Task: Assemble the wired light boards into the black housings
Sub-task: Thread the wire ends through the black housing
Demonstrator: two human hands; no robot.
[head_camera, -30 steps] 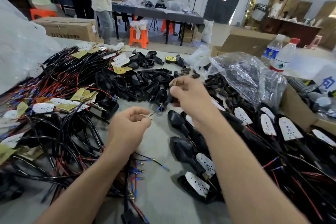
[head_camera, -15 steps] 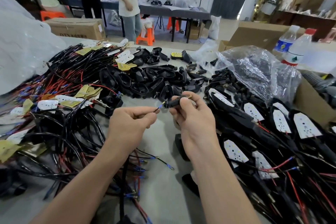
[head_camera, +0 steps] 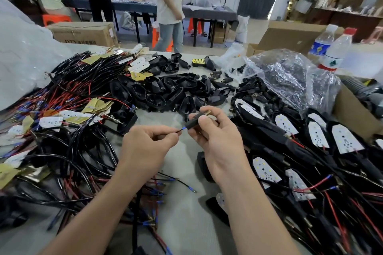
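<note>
At frame centre, a black stem [head_camera: 193, 123] is gripped by the right hand [head_camera: 215, 138]; a wire [head_camera: 179, 130] pinched in the left hand [head_camera: 149, 143] is aligned with its lower-left end (apparently for threading).

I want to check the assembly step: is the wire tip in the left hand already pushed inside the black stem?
No, the blue wire tip pinched by the left hand is just outside the black stem in the right hand.
</note>
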